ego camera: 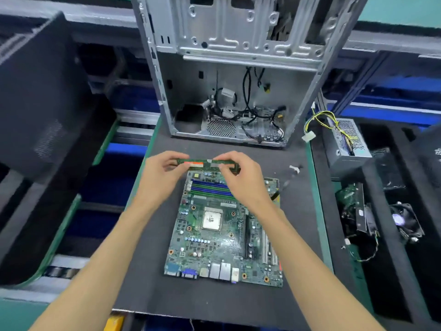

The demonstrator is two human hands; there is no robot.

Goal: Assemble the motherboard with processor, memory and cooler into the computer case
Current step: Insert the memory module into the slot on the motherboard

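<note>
A green motherboard (214, 247) lies flat on the black mat, its processor (211, 219) seated in the middle and its blue and black memory slots (210, 187) at the far end. Above those slots I hold a green memory stick (205, 162) level, edge down. My left hand (162, 173) pinches its left end and my right hand (241, 177) pinches its right end. The open metal computer case (229, 68) stands behind the board, loose cables inside. A black cooler fan (403, 223) lies in the foam tray at the right.
A grey power supply (346, 142) with yellow and black wires sits right of the case. Black foam trays (391, 271) with parts fill the right side. A dark foam block (40, 96) stands at the left. A small white clip (294, 168) lies on the mat.
</note>
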